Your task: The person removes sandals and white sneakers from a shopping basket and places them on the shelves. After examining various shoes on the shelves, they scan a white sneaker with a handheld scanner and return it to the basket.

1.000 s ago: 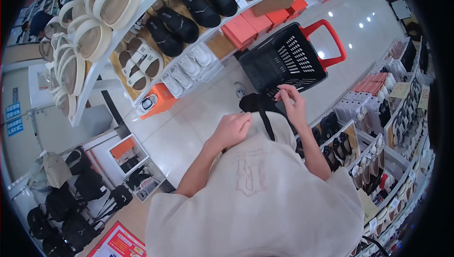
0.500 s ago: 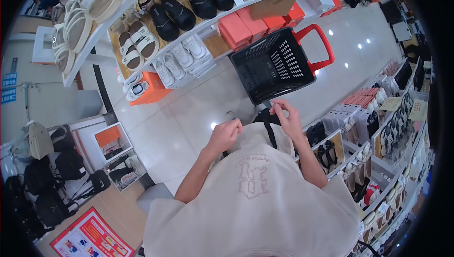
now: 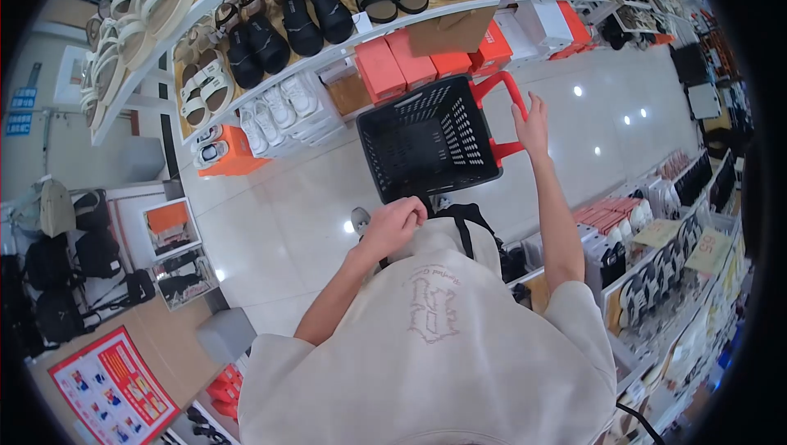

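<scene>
A black plastic shopping basket (image 3: 426,138) with perforated sides stands on the floor in front of me, and nothing shows inside it. My right hand (image 3: 533,125) reaches forward to its red handle (image 3: 498,82). The thumb lies along the handle and the fingers stretch out past it, so the hand is open and overlaps the outer bar. Close to the front of my beige shirt (image 3: 434,355), my left hand (image 3: 393,224) is closed, back upward, with its fingers curled and nothing protruding. The near corner of the basket is just beyond its knuckles.
A shelf with black sandals (image 3: 303,23) runs along the far side, with orange-red shoe boxes (image 3: 381,68) and white sneakers (image 3: 279,106) under it. Shoe racks (image 3: 656,281) line my right. Black bags (image 3: 98,252) hang at left, above a red poster (image 3: 115,388).
My right hand has moved from before my waist out to the basket's handle. The basket appears further left in view. My left hand stays closed near the shirt.
</scene>
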Demonstrator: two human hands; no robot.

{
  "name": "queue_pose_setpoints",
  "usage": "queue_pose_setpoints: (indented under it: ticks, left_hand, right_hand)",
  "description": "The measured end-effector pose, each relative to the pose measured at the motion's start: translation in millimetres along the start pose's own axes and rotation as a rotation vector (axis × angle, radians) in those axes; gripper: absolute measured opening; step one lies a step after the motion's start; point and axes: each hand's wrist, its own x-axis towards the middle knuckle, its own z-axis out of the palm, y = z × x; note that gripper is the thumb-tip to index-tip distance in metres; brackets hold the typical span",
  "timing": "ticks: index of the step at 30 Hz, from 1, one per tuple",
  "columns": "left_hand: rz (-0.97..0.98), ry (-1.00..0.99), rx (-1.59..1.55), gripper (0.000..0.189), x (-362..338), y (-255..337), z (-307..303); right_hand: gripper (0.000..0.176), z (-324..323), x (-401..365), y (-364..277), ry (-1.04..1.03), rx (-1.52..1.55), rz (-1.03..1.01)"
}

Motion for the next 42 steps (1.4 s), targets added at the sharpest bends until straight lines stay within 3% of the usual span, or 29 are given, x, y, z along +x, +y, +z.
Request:
queue_pose_setpoints:
  ticks: [2,4,6,10,16,22,26,31,34,35,38,40,42]
  left_hand:
    - [0.01,-0.012,0.026,0.014,20.7,17.3,28.0]
    - [0.01,-0.035,0.042,0.015,35.3,33.7,53.1]
    - [0.065,-0.082,0.052,0.015,46.0,46.3,74.4]
    - [0.037,-0.115,0.071,0.015,58.2,56.8,108.9]
    - [-0.004,-0.187,0.063,0.015,69.9,56.6,131.0]
    - [-0.017,-0.303,-0.032,0.015,90.8,47.2,147.6]
    - [0.042,-0.359,-0.031,0.016,104.7,43.0,164.9]
    - [0.018,-0.448,-0.059,0.012,120.7,42.5,197.4]
    - [0.162,-0.324,0.021,0.021,127.6,28.4,243.3]
    - [0.161,-0.379,0.059,0.039,131.0,28.5,253.2]
    - [0.307,-0.339,0.146,0.052,132.5,15.0,292.1]
    - [0.327,-0.412,0.167,0.059,126.2,14.3,301.5]
    - [0.273,-0.643,0.309,0.06,125.6,14.8,303.6]
  right_hand:
    - [0.059,7.1,19.8,25.8,-0.189,0.02,0.09]
    - [0.058,19.0,26.2,49.2,-0.258,-0.022,0.083]
    - [0.058,23.5,25.6,61.9,-0.472,0.045,0.105]
    - [0.057,5.3,20.8,76.7,-0.647,0.161,0.237]
    - [0.06,-36.2,-17.7,112.9,-0.585,0.231,0.345]
    - [0.06,-84.6,-74.0,160.9,-0.364,0.363,0.46]
    - [0.06,-101.7,-109.5,175.5,-0.306,0.308,0.483]
    - [0.063,-128.3,-159.0,177.8,-0.14,0.271,0.661]
    - [0.066,-129.9,-201.5,193.7,-0.076,0.198,0.7]
    - [0.066,-126.0,-219.3,199.0,-0.07,0.195,0.701]
    - [0.07,-132.0,-245.9,191.1,-0.075,0.14,0.64]
    - [0.08,-157.2,-231.5,138.3,-0.385,0.345,1.015]
    - [0.071,-161.0,-232.3,132.1,-0.4,0.2,0.92]
